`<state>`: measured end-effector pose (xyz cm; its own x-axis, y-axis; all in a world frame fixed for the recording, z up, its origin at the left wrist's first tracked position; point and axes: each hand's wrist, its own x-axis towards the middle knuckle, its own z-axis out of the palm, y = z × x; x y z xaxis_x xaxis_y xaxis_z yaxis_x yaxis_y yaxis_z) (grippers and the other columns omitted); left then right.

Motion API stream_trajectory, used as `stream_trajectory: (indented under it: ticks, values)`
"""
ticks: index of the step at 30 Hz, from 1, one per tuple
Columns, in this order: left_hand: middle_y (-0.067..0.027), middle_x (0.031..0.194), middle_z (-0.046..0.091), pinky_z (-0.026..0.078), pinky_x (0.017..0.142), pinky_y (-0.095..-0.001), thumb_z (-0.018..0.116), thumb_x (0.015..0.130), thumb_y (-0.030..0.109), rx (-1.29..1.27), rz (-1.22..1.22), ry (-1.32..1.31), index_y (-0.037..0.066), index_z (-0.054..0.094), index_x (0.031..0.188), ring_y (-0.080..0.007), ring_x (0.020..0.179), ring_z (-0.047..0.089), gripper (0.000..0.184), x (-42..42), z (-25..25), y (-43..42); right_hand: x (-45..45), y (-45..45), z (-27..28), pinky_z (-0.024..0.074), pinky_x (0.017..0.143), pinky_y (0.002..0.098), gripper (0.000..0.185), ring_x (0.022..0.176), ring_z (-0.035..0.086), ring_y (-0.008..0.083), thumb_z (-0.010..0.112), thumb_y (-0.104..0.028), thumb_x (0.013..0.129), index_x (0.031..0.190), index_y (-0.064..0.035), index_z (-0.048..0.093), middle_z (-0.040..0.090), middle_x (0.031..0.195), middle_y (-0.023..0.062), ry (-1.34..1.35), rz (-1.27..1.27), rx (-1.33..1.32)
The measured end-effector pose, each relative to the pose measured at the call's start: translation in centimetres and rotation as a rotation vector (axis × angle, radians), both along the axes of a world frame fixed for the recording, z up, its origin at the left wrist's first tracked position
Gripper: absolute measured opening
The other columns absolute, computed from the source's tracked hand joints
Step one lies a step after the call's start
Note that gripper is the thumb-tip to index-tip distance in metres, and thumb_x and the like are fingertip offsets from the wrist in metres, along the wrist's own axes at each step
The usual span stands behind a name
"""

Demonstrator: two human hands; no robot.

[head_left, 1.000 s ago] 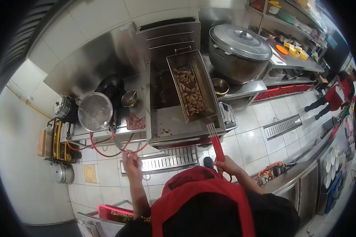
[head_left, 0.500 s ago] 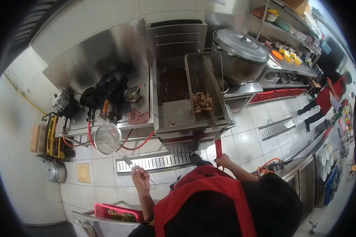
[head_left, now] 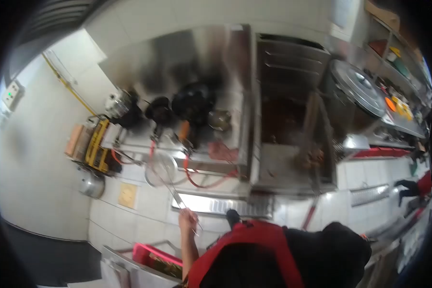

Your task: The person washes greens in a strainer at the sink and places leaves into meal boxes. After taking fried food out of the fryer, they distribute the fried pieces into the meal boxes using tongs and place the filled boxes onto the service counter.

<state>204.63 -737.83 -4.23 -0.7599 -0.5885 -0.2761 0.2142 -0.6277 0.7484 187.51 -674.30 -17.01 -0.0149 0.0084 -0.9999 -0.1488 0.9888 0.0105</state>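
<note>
My left hand (head_left: 188, 220) is closed round the handle of a round mesh strainer (head_left: 161, 169). The strainer hangs over the floor in front of the stove, its mesh round and pale. In the deep fryer (head_left: 259, 168), dark oil fills the back part. A fry basket (head_left: 321, 115) rests at the fryer's right side, blurred, with browned food pieces (head_left: 314, 158) at its near end. The basket's red handle (head_left: 310, 216) points towards me over the floor. My right hand does not show; only the black sleeve is visible on that side.
Black pans (head_left: 193, 102), a small metal bowl (head_left: 220, 120) and a reddish cloth (head_left: 222, 151) lie on the stove top. A large lidded pot (head_left: 357, 89) stands right of the fryer. Red hoses (head_left: 201, 185) hang below the stove. A pink bin (head_left: 156, 254) sits near my left arm.
My view has swung left, so everything appears further right and blurred. My right hand, earlier on the basket's red handle, has dropped out of sight. My left hand still holds the strainer.
</note>
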Motion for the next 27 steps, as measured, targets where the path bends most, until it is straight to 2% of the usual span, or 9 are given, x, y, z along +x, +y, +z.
stream_trajectory:
  ticks: [7, 10, 14, 16, 19, 20, 24, 26, 27]
  values:
    - [0.0013, 0.070, 0.049, 0.038, 0.050, -0.0259, 0.051, 0.089, 0.014, 0.212, -0.067, -0.470, 0.014, 0.050, 0.092, -0.0129, 0.058, 0.047, 0.003, 2.1, -2.9, -12.2, -1.1, -6.4, 4.5, 0.0481, 0.068, 0.0378, 0.042, 0.082, 0.058, 0.0205, 0.058, -0.043, 0.082, 0.112, -0.0144, 0.062, 0.060, 0.097, 0.0080, 0.070, -0.125, 0.084]
    - [0.0026, 0.070, 0.049, 0.039, 0.052, -0.0263, 0.046, 0.089, 0.019, 0.246, -0.101, -0.529, 0.013, 0.050, 0.090, -0.0120, 0.058, 0.048, 0.007, 3.7, -7.1, -15.6, -0.7, -8.6, 5.9, 0.0485, 0.068, 0.0380, 0.042, 0.082, 0.059, 0.0205, 0.058, -0.043, 0.082, 0.112, -0.0144, 0.063, 0.061, 0.098, 0.0081, 0.081, -0.156, 0.080]
    - [0.0023, 0.068, 0.050, 0.037, 0.050, -0.0256, 0.043, 0.088, 0.016, 0.478, -0.155, -0.512, 0.013, 0.048, 0.085, -0.0112, 0.059, 0.048, 0.006, 3.2, -12.2, -17.8, 0.6, -11.2, 7.5, 0.0492, 0.068, 0.0383, 0.042, 0.083, 0.059, 0.0204, 0.059, -0.043, 0.082, 0.112, -0.0144, 0.063, 0.061, 0.099, 0.0082, 0.084, -0.226, 0.081]
    - [0.0018, 0.065, 0.048, 0.037, 0.050, -0.0246, 0.044, 0.087, 0.015, -0.028, -0.392, -0.626, 0.013, 0.048, 0.081, -0.0109, 0.058, 0.048, 0.008, 1.2, -10.5, -18.5, 1.3, -12.5, 8.2, 0.0495, 0.068, 0.0384, 0.043, 0.083, 0.060, 0.0204, 0.059, -0.044, 0.081, 0.112, -0.0145, 0.063, 0.062, 0.100, 0.0083, 0.079, -0.261, 0.080]
    - [-0.0002, 0.059, 0.045, 0.035, 0.050, -0.0231, 0.047, 0.079, 0.009, -0.277, -0.458, -0.581, 0.011, 0.046, 0.066, -0.0123, 0.053, 0.044, 0.013, -4.9, 0.7, -16.8, 3.8, -14.8, 8.6, 0.0499, 0.068, 0.0387, 0.043, 0.083, 0.060, 0.0203, 0.059, -0.044, 0.081, 0.112, -0.0145, 0.064, 0.062, 0.100, 0.0084, 0.040, -0.314, 0.080]
    - [-0.0007, 0.059, 0.045, 0.035, 0.051, -0.0235, 0.047, 0.077, 0.008, -0.219, -0.438, -0.554, 0.011, 0.045, 0.063, -0.0128, 0.053, 0.043, 0.014, -6.6, 4.6, -16.0, 4.3, -15.4, 8.6, 0.0501, 0.068, 0.0387, 0.043, 0.083, 0.060, 0.0203, 0.059, -0.044, 0.081, 0.112, -0.0145, 0.064, 0.062, 0.101, 0.0084, 0.016, -0.318, 0.076]
    - [-0.0033, 0.068, 0.048, 0.036, 0.054, -0.0271, 0.055, 0.081, 0.013, -0.513, -0.858, -0.441, 0.004, 0.054, 0.073, -0.0132, 0.064, 0.047, 0.012, -7.6, 6.6, -21.3, 8.9, -20.8, 7.8, 0.0507, 0.068, 0.0391, 0.043, 0.083, 0.061, 0.0202, 0.060, -0.045, 0.081, 0.111, -0.0145, 0.064, 0.063, 0.102, 0.0086, -0.036, -0.417, 0.039]
    - [-0.0045, 0.071, 0.050, 0.040, 0.057, -0.0310, 0.056, 0.081, 0.011, -0.600, -0.832, -0.500, 0.002, 0.053, 0.075, -0.0143, 0.068, 0.050, 0.012, -7.9, 8.5, -23.0, 11.1, -24.4, 7.1, 0.0510, 0.068, 0.0392, 0.043, 0.083, 0.062, 0.0202, 0.060, -0.045, 0.081, 0.111, -0.0145, 0.064, 0.063, 0.102, 0.0086, 0.047, -0.544, -0.062]
    - [-0.0054, 0.072, 0.051, 0.042, 0.059, -0.0321, 0.056, 0.081, 0.010, -0.686, -0.944, -0.504, 0.000, 0.052, 0.077, -0.0149, 0.069, 0.051, 0.012, -7.4, 6.4, -25.5, 12.1, -26.2, 6.8, 0.0512, 0.068, 0.0393, 0.044, 0.083, 0.062, 0.0202, 0.060, -0.045, 0.081, 0.111, -0.0145, 0.064, 0.063, 0.102, 0.0087, 0.146, -0.635, -0.168]
